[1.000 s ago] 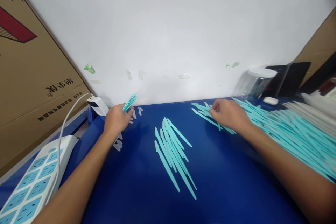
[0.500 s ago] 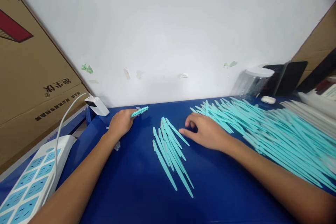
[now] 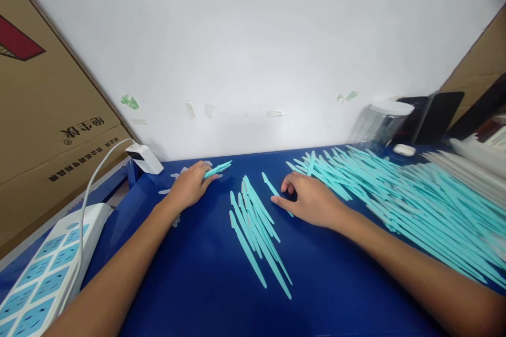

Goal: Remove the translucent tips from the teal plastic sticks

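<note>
My left hand [image 3: 191, 185] is closed around a small bunch of turquoise eyebrow razors [image 3: 218, 169], whose ends stick out to the right past the thumb. Beside and behind this hand lie small clear plastic pieces [image 3: 164, 191]. My right hand [image 3: 306, 197] rests low over the table, its fingers curled and its thumb apart from them. One single eyebrow razor [image 3: 270, 184] lies slanting under that thumb, which seems to touch it. Between the hands a loose group of eyebrow razors [image 3: 256, 224] is fanned out on the blue table [image 3: 190, 279].
A large heap of eyebrow razors [image 3: 419, 200] spreads across the right side. Behind it stand a clear jar with a white lid [image 3: 389, 110] and a white earbud case [image 3: 404, 150]. A power strip [image 3: 47, 268], white charger [image 3: 145, 158] and cardboard box [image 3: 47, 89] are on the left.
One razor has slid from the right edge of the middle group toward my right hand. My left hand has shifted slightly right with its bunch, uncovering more clear plastic pieces.
</note>
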### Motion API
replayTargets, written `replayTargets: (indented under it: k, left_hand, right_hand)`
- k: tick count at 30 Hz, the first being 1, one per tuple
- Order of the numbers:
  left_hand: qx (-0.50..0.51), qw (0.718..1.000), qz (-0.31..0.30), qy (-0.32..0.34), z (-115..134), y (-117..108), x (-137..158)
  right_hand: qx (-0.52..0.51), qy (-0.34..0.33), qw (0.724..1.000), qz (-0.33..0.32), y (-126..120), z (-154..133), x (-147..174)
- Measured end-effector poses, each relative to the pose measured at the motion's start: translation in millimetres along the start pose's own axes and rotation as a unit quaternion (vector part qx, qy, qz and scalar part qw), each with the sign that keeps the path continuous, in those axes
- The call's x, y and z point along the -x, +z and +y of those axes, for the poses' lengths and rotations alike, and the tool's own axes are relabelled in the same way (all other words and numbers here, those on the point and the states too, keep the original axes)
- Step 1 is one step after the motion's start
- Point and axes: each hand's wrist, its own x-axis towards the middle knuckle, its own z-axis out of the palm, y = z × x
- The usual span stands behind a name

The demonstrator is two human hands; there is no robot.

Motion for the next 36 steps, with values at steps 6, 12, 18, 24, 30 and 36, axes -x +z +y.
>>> replayTargets:
  k: [6,12,18,24,30,36]
  left_hand:
    - [0.148,0.989,0.010,-0.018,15.1,-4.6,0.8]
    - [0.304,0.952,0.021,-0.024,28.0,-5.6,0.3]
    - [0.397,0.917,0.014,-0.028,41.6,-7.0,5.5]
    - [0.421,0.907,0.000,-0.033,47.9,-8.3,7.9]
    - [0.414,0.910,-0.003,-0.029,48.5,-9.1,8.4]
    - [0.411,0.911,-0.008,-0.023,44.9,-8.4,6.7]
  right_hand:
    - [-0.033,0.004,0.999,-0.041,1.5,4.7,1.1]
    - [-0.098,-0.018,0.995,0.010,-9.3,8.8,-5.1]
    - [-0.213,-0.036,0.976,0.017,-11.7,4.2,-5.7]
    - [-0.206,-0.038,0.978,0.011,-11.9,1.8,-5.5]
    - [-0.204,-0.039,0.978,0.014,-13.4,0.5,-5.2]
    - [-0.203,-0.032,0.978,0.031,-16.9,2.8,-5.7]
